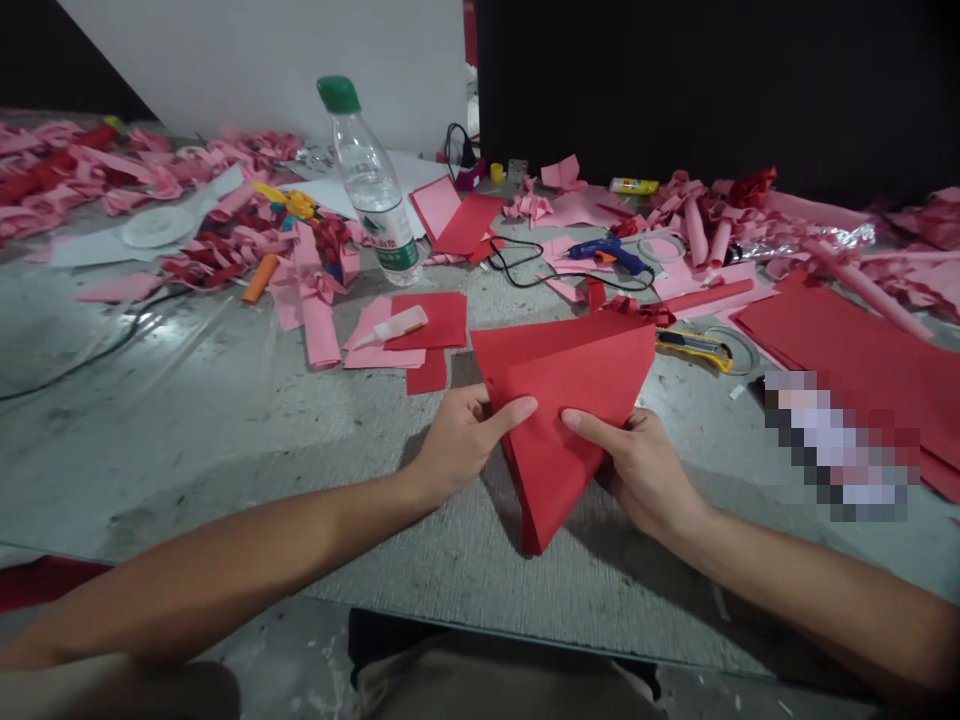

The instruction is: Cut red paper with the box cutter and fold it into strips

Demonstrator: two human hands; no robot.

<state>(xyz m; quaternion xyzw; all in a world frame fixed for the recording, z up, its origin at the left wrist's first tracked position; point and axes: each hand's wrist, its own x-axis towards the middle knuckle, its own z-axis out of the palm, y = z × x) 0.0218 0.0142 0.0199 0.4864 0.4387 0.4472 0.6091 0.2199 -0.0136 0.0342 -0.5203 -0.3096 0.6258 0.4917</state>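
Note:
Between my hands is a folded sheet of red paper (559, 380), its narrow point aimed down toward me and its wide edge away. My left hand (472, 435) grips the left side, thumb flat on the front and fingers behind. On the right side my right hand (645, 460) pinches it the same way, with most fingers hidden under the paper. Just beyond lie small red and pink paper pieces (435, 320) with a small white glue bottle (394, 327) on top. A yellow utility knife (694, 347) rests past my right hand.
A water bottle with a green cap (375, 190) stands behind. A blue glue gun (611, 255) lies with its black cord near pink scraps (694, 235). Red sheets (855, 350) and a pixelated object (836, 445) are at right. The table's front edge (480, 625) runs close to me.

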